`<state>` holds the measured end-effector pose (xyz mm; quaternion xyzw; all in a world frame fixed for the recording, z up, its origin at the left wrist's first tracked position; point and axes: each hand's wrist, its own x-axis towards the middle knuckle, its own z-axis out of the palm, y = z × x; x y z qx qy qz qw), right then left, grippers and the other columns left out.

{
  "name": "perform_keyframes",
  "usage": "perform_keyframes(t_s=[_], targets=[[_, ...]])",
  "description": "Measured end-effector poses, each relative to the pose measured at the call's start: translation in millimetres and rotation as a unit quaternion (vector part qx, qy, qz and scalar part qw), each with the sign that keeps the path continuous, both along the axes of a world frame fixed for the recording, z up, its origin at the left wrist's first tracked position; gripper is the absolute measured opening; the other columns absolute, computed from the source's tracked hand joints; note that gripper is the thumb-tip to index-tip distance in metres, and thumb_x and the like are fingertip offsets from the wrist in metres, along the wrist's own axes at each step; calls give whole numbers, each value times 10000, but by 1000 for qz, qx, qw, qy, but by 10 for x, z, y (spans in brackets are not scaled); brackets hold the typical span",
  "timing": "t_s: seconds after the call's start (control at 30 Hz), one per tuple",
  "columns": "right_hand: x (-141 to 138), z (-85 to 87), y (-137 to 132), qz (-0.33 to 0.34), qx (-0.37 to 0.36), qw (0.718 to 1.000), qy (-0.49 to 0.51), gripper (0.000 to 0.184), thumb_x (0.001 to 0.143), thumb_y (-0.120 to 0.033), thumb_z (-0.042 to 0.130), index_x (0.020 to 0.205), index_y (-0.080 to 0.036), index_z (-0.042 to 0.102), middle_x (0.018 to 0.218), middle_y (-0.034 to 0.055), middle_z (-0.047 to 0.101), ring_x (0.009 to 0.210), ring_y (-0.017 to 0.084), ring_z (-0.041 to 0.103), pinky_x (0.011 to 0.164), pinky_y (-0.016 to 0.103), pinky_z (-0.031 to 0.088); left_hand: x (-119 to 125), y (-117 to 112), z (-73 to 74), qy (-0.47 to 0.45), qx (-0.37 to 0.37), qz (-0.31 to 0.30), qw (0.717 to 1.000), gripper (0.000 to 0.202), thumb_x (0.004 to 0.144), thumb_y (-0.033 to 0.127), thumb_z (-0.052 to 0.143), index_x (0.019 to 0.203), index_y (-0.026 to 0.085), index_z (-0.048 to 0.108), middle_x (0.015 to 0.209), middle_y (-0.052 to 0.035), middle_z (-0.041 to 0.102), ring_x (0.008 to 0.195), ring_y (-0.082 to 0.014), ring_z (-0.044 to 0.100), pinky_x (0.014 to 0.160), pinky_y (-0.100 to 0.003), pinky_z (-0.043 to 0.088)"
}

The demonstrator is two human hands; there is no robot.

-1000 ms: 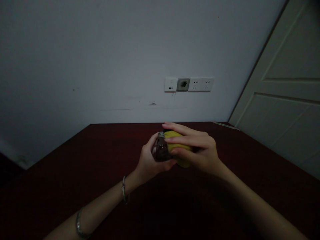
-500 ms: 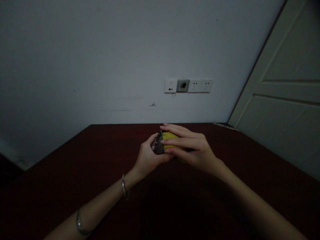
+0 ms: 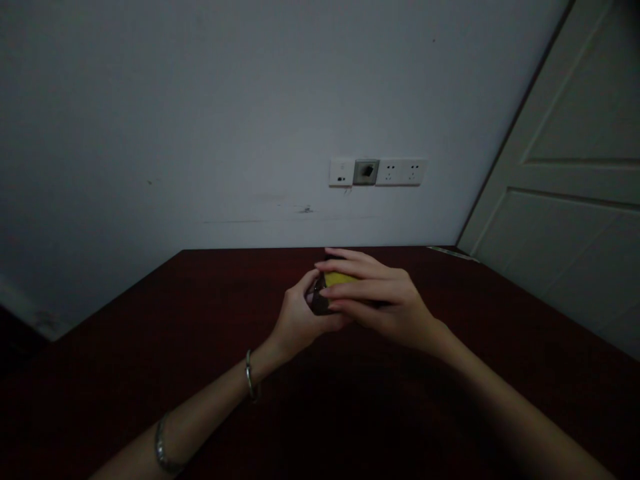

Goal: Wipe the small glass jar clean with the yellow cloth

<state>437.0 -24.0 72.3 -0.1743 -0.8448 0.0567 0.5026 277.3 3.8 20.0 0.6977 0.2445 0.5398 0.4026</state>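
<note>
Both my hands meet over the middle of a dark red table (image 3: pixel 150 347). My left hand (image 3: pixel 297 320) is closed around a small dark glassy object (image 3: pixel 319 301), perhaps a little bottle. My right hand (image 3: pixel 385 300) lies over it from the right, fingers pressing a yellow cloth or sponge (image 3: pixel 339 279) against that object. Most of the yellow piece is hidden under my right fingers. My left arm wears a silver bracelet (image 3: pixel 249 377) at the wrist and a second band (image 3: pixel 161 450) nearer the elbow.
A pale wall rises behind the table, carrying a row of white sockets and a switch (image 3: pixel 377 171). A light panelled door (image 3: pixel 575 200) stands at the right. The room is dim.
The hands have sunk slightly and closed in. The right fingers now cover more of the yellow piece and the dark object, so less of both shows.
</note>
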Motion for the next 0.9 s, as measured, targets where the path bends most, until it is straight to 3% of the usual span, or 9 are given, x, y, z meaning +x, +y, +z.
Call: perform_keyframes(t_s=[0.1, 0.23, 0.3, 0.5, 0.77, 0.9], targets=[[-5, -18, 19, -9, -4, 1000, -5, 220, 805, -178, 657, 999, -267, 710, 1179, 38, 664, 1206, 216, 541, 1075, 500, 370, -1, -3, 4, -1, 3, -2, 1000, 553, 562, 359, 809, 1020, 153, 579, 933, -71, 678, 833, -217, 641, 696, -320, 536], [-3, -50, 81, -25, -56, 996, 67, 248, 804, -158, 653, 1023, -263, 702, 1146, 48, 681, 1110, 212, 612, 989, 460, 472, -15, -10, 18, 14, -11, -16, 1000, 658, 548, 375, 826, 1109, 153, 564, 1064, -98, 660, 974, -246, 622, 840, -360, 509], [1, -49, 76, -22, -40, 997, 60, 258, 812, -154, 641, 1040, -260, 697, 1157, 51, 676, 1118, 215, 607, 977, 452, 485, -13, -4, 16, 21, -15, -15, 1000, 656, 546, 368, 825, 1108, 151, 563, 1053, -95, 661, 960, -240, 625, 826, -350, 513], [11, -6, -7, 11, 60, 995, -85, 218, 834, -165, 617, 1030, -216, 698, 1192, 64, 656, 1254, 224, 490, 1026, 473, 443, 2, 62, -46, 49, -17, 45, 998, 493, 573, 336, 795, 973, 127, 595, 827, -52, 674, 741, -186, 618, 629, -278, 509], [24, -92, 110, -77, 26, 996, 28, 219, 832, -157, 619, 1025, -218, 702, 1113, 89, 692, 1067, 211, 628, 931, 436, 518, -4, 5, -72, 50, -7, 18, 999, 600, 581, 346, 811, 1097, 151, 575, 1030, -86, 662, 949, -227, 617, 813, -337, 507], [-8, -86, 26, -71, 79, 992, -65, 211, 853, -172, 591, 1035, -189, 695, 1165, 98, 667, 1175, 234, 556, 989, 466, 476, 6, 53, -152, 86, -3, 58, 995, 555, 573, 303, 813, 1056, 149, 586, 940, -66, 688, 859, -213, 642, 734, -315, 529]])
